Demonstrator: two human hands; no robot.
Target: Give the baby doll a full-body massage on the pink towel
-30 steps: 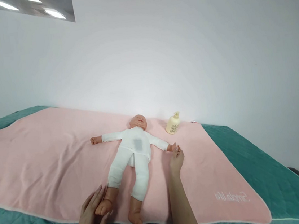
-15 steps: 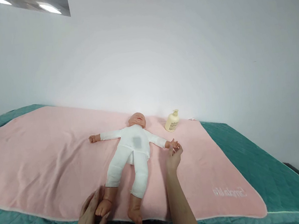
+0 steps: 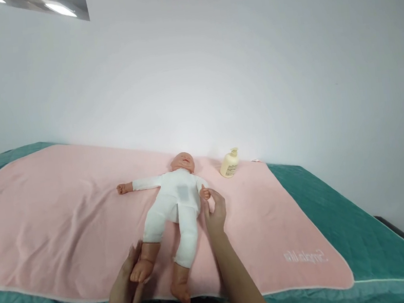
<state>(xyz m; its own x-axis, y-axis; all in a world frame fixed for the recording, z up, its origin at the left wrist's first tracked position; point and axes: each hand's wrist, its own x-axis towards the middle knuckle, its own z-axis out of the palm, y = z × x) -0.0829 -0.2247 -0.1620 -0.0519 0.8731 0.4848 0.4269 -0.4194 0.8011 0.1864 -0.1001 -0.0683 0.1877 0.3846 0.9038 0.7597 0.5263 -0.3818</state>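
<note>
A baby doll [image 3: 158, 211] with a white cloth body lies face up on a pink blanket [image 3: 267, 232], its feet toward me. My left hand [image 3: 124, 284] is wrapped about the doll's foot on the left side, thumb underneath and fingers along the ankle. With my right hand [image 3: 215, 211] I grip the doll's small hand [image 3: 204, 192] between thumb and fingers, and that arm is bent in against its body. The doll's other arm [image 3: 125, 187] stretches out to the left. Its second foot [image 3: 181, 291] rests near the blanket's front edge, untouched.
A pale yellow pump bottle [image 3: 229, 163] stands on the blanket beyond my right hand. Under the blanket is a green quilted cover [image 3: 326, 205], showing at both sides and along the front. A white wall [image 3: 213, 61] rises right behind.
My right hand has moved left, bringing the doll's hand from outstretched to close against its body. My left hand stays at the foot, which has shifted slightly. The view has moved a little.
</note>
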